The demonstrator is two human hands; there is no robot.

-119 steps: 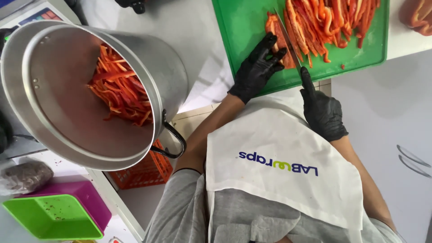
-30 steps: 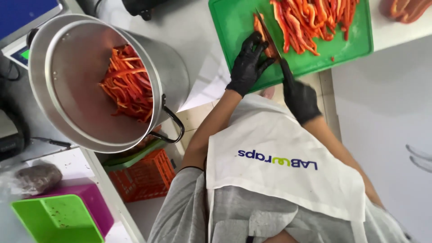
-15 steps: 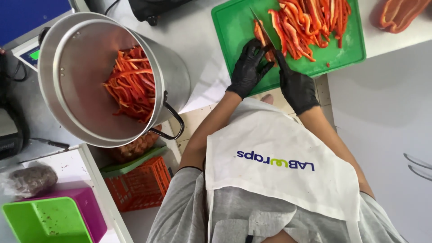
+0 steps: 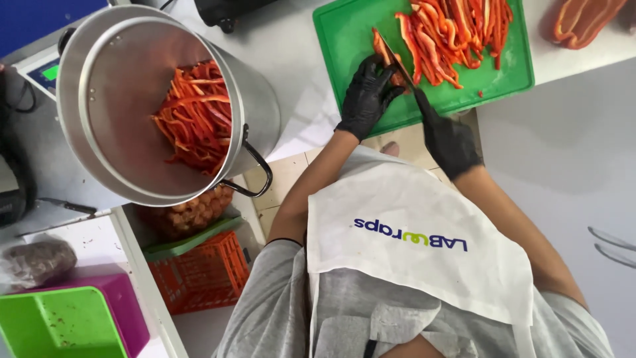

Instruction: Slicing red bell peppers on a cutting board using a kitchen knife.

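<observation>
On the green plastic cutting board (image 4: 490, 83), left hand (image 4: 366, 98) pins a red pepper piece (image 4: 382, 48); right hand (image 4: 450, 141) grips the knife (image 4: 399, 64). Cut strips (image 4: 450, 33) crowd beyond; big steel pot (image 4: 142, 99) sits left.

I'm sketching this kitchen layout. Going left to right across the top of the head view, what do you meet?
Big metal pot holding pepper strips → green cutting board → pile of cut pepper strips → pepper half on the counter.

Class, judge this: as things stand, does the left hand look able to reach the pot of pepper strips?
Probably yes: the left hand sits on the green cutting board, and only bare counter separates it from the pot.
</observation>
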